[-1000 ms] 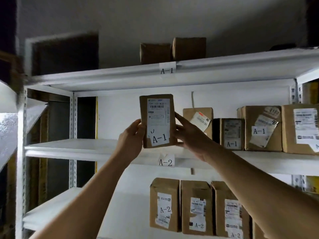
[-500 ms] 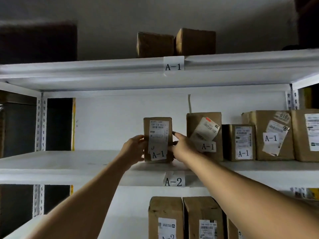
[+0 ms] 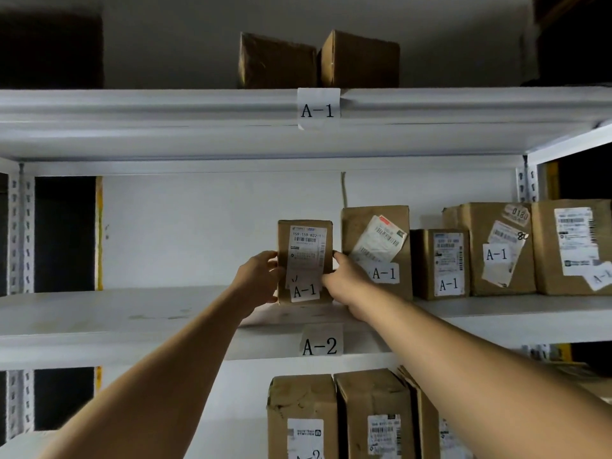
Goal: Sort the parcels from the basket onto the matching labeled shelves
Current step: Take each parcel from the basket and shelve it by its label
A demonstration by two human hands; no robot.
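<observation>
A small brown parcel [image 3: 306, 233] with a white shipping label and an "A-1" sticker stands upright on the white middle shelf [image 3: 99, 313], under the "A-1" tag [image 3: 318, 109]. My left hand [image 3: 260, 279] grips its left side. My right hand [image 3: 344, 279] grips its right side. The parcel stands just left of a row of other A-1 parcels [image 3: 377, 250]. No basket is in view.
More A-1 boxes [image 3: 496, 250] fill the shelf's right half. An "A-2" tag [image 3: 320, 342] marks the shelf edge, with A-2 boxes [image 3: 334, 415] below. Two plain boxes [image 3: 318, 59] sit on the top shelf. Perforated uprights [image 3: 20, 233] stand at the left.
The parcel came down from in front of the shelf opening and was set upright on the middle shelf beside the A-1 row. Both hands stayed on its sides.
</observation>
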